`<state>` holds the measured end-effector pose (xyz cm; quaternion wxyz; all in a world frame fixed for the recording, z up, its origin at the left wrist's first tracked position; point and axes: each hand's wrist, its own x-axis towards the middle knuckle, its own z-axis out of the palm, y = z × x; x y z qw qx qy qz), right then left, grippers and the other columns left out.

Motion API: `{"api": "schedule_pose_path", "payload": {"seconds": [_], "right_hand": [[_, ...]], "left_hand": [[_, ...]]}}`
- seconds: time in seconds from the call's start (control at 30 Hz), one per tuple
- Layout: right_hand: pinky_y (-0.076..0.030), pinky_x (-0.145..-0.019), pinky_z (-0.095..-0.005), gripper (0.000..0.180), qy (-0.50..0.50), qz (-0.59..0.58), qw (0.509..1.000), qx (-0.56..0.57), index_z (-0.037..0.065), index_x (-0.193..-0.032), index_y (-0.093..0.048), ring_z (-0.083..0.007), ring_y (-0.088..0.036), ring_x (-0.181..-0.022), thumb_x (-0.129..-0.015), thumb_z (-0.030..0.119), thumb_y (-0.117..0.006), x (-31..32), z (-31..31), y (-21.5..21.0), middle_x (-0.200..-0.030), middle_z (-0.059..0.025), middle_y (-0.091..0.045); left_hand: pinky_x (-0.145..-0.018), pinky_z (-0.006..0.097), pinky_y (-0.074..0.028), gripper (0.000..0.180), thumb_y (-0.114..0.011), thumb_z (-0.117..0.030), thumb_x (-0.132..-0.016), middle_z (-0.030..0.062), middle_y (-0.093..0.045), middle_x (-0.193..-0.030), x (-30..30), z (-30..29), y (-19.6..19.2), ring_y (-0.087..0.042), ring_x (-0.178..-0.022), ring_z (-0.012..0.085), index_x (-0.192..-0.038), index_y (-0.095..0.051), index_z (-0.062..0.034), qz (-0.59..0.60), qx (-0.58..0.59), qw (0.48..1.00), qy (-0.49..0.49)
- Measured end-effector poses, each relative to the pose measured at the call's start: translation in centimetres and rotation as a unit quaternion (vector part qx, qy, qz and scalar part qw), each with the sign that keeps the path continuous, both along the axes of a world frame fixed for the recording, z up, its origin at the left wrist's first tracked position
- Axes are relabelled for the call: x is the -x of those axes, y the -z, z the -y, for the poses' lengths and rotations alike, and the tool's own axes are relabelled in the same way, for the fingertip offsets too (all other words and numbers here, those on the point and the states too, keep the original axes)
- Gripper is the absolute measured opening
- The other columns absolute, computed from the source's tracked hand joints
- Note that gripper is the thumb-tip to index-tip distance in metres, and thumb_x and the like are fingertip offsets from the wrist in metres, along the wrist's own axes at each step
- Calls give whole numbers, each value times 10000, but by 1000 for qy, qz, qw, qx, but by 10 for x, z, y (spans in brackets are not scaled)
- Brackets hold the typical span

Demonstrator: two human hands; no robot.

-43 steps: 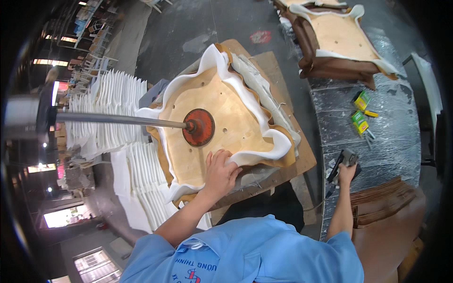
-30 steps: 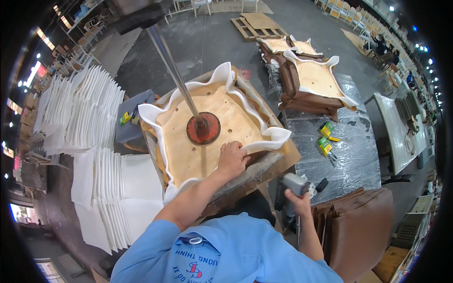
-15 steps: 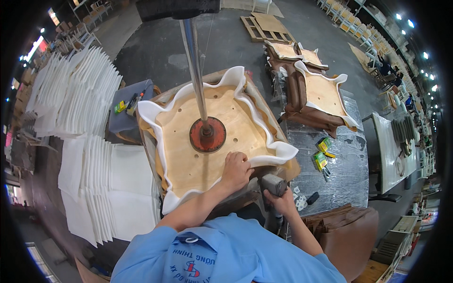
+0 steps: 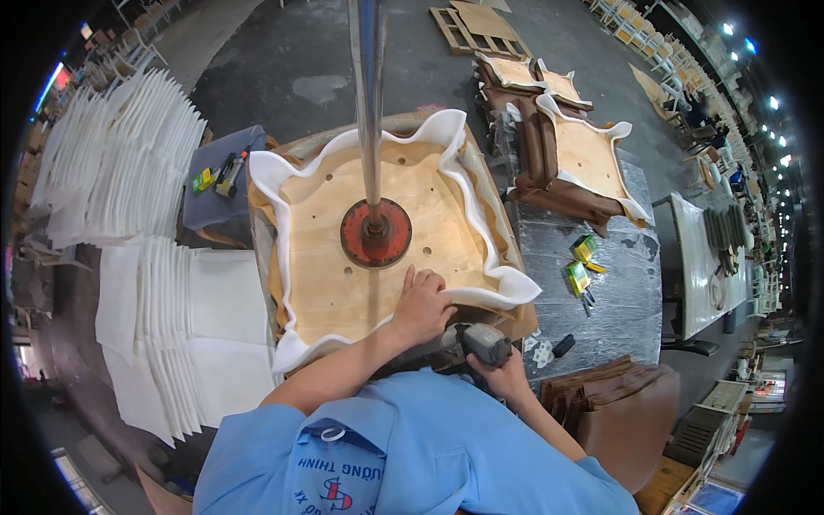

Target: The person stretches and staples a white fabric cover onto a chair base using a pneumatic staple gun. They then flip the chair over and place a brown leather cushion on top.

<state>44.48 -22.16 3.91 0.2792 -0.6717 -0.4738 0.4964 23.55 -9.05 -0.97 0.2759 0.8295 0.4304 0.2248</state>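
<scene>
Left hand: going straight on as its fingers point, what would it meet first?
The left hand would probably meet the white padding along the right side of the wooden panel, clearing the red disc, though depth is unclear.

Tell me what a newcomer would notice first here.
Probably the red disc in mid-picture, at the foot of a steel rod and against the pale board. Just below it, the left hand is at the board's near edge, and the right hand grips a grey tool beside it. White sheets crowd the left side.
</scene>
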Motion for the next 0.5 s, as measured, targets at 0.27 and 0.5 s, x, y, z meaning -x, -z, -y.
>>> {"api": "schedule_pose_path", "payload": {"seconds": [0.27,0.5], "right_hand": [[-534,-576,-300,335,29,-45,994,99,-4,-1205,-687,-124,-670,-669,-969,181,-835,-1,-43,-37,-844,-45,-714],[-521,-548,-290,318,6,-22,992,125,-4,-1198,-694,-127,-670,-631,-971,177,-824,12,-76,-49,-838,-33,-708]], "left_hand": [[-1250,675,-280,191,-810,-224,-848,114,-593,-1068,1,-3,11,-556,-1169,331,-845,-755,-41,42,6,999,-21],[-1275,638,-279,182,-790,-194,-845,129,-569,-1051,-1,-1,16,-549,-1170,340,-828,-747,-19,73,20,996,-54]]}}
